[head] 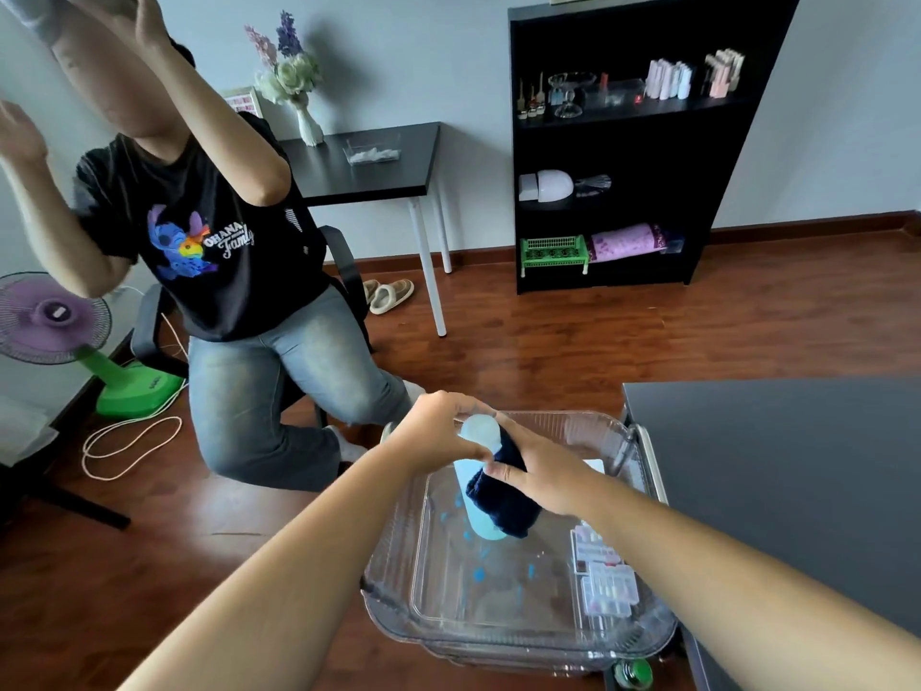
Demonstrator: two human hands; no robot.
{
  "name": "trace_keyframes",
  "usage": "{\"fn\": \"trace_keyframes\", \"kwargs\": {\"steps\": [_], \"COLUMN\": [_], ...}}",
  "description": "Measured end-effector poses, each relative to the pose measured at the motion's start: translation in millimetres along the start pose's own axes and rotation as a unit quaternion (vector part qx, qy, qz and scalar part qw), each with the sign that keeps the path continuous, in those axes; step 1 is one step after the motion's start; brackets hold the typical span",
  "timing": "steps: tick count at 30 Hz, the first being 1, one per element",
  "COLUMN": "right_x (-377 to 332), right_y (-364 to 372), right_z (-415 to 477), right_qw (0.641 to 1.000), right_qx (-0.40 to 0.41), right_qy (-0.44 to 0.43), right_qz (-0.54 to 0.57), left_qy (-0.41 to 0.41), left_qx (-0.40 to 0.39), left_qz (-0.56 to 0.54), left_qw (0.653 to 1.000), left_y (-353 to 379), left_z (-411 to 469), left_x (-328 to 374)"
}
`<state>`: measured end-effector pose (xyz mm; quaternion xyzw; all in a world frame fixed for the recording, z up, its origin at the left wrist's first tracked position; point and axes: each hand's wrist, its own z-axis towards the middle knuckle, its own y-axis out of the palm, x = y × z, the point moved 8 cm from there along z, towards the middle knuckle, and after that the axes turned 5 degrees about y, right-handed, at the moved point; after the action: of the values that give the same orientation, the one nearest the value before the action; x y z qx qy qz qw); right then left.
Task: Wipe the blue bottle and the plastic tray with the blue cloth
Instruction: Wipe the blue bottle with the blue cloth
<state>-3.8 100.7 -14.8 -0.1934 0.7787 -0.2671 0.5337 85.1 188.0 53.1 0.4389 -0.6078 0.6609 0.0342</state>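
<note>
A pale blue bottle (472, 483) stands upright inside the clear plastic tray (503, 625). My left hand (438, 433) grips the bottle's top. A dark blue cloth (503, 498) is wrapped against the bottle's right side, and my right hand (543, 471) holds it there. Blue droplets spot the tray's floor below the bottle.
A dark table (777, 471) lies right of the tray. Small packets (605, 573) sit in the tray's right side. A person in a black shirt (219, 251) sits at the left with arms raised. A purple fan (55, 316), black shelf (628, 142) and desk (369, 162) stand beyond.
</note>
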Motion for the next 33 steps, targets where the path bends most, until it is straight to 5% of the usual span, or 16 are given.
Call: {"fn": "trace_keyframes", "kwargs": {"steps": [7, 18, 27, 33], "right_x": [-7.1, 1.2, -4.1, -0.7], "right_y": [8.0, -6.2, 3.6, -7.6], "right_z": [-16.3, 6.6, -4.3, 0.5], "right_qw": [0.990, 0.988, 0.977, 0.982], "right_qx": [0.121, -0.016, 0.100, 0.026], "right_qy": [-0.002, -0.033, -0.028, -0.054], "right_qz": [-0.066, -0.148, -0.186, -0.176], "left_qy": [-0.082, 0.012, -0.099, -0.037], "left_qx": [0.184, 0.008, 0.183, 0.086], "left_qz": [0.026, 0.013, 0.058, 0.058], "left_qw": [0.979, 1.000, 0.976, 0.994], "left_y": [2.4, -4.7, 1.3, 1.8], "left_z": [-27.0, 0.3, -22.5, -7.0], "left_x": [-6.6, -0.3, -5.0, -1.5]}}
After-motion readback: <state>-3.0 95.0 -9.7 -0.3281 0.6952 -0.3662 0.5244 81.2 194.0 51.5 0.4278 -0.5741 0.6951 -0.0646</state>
